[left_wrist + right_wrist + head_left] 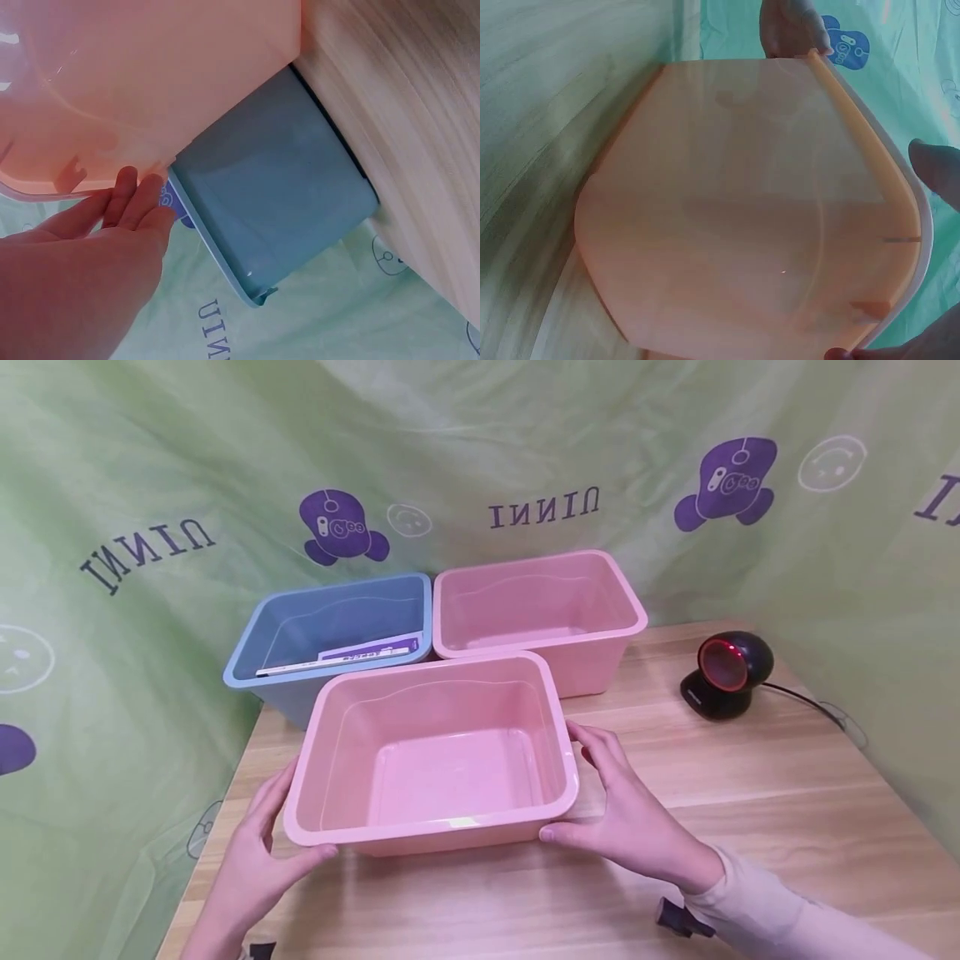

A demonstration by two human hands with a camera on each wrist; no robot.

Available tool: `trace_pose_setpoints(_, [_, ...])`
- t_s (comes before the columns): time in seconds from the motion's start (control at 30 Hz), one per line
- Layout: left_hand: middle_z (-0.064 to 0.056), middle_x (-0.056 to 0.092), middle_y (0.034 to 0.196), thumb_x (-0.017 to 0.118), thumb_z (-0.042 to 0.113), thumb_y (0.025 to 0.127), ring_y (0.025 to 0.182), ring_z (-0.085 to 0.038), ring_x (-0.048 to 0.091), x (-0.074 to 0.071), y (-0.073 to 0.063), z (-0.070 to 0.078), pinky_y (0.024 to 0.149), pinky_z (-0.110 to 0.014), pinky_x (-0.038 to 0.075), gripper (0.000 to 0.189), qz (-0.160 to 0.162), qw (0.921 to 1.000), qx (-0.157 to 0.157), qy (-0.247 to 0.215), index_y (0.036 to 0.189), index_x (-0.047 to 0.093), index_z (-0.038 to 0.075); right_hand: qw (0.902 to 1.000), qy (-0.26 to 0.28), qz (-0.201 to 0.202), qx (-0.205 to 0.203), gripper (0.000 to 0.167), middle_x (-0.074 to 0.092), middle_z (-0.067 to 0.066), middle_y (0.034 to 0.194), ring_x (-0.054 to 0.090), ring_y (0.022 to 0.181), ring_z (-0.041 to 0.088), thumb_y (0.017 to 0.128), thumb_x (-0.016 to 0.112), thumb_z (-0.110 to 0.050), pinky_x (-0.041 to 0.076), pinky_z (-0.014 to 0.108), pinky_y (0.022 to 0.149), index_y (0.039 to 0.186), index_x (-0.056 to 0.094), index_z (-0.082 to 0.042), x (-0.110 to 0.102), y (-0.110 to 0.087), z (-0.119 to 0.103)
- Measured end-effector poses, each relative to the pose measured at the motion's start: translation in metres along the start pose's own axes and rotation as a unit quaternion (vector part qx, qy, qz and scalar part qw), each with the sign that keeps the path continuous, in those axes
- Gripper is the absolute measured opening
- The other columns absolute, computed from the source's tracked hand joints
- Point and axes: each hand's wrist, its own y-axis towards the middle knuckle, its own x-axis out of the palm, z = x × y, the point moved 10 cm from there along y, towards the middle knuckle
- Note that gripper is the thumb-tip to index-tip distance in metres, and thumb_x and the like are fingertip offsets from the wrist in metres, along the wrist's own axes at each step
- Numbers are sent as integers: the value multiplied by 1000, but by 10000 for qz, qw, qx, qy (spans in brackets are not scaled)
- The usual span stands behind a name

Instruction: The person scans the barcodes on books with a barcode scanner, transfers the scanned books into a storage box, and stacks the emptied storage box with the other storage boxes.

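A pink plastic bin point(442, 714) with nothing inside stands at the middle, in front of two others. My left hand point(255, 860) grips its left end; in the left wrist view the bent fingers point(139, 199) reach beneath the rim. At the right end my right hand point(630, 818) holds the bin, fingers against the end wall and thumb near the front corner. The right wrist view shows the bin's outer wall point(742, 210), its base close over the wooden table.
Behind stand a blue bin point(337, 602), with a flat purple-and-white item point(375, 647) and a thin white stick point(322, 665), and a second pink bin point(536, 597). A black scanner point(723, 672) glowing red stands at right on the table point(787, 827). Green printed cloth point(465, 443) hangs behind.
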Motion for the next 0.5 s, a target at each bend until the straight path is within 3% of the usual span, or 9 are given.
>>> trace_pose_setpoints(0.3, [7,48,166,94,-14,77,152,6,45,1,-3,1,125,-2,29,113,101,9995,-44,-285,173,43,17,9997,-123,141,-136,117,45,4,163,47,154,36,79,105,-40,43,68,128,173,38,-23,-2,1,-1])
trace_pose_setpoints(0.4, [4,49,167,92,-17,78,152,5,46,0,-6,2,126,-3,29,111,116,9989,-112,-435,173,43,15,9994,50,179,-276,114,46,5,161,50,154,35,79,105,-33,44,46,133,172,41,-19,-2,2,-3])
trace_pose_setpoints(0.5, [2,51,166,89,-22,76,151,2,49,-1,-9,9,126,-4,31,109,162,9969,83,-767,171,44,7,9976,570,154,-363,110,45,7,163,50,156,35,80,104,-22,42,20,130,171,42,-15,-5,0,-7])
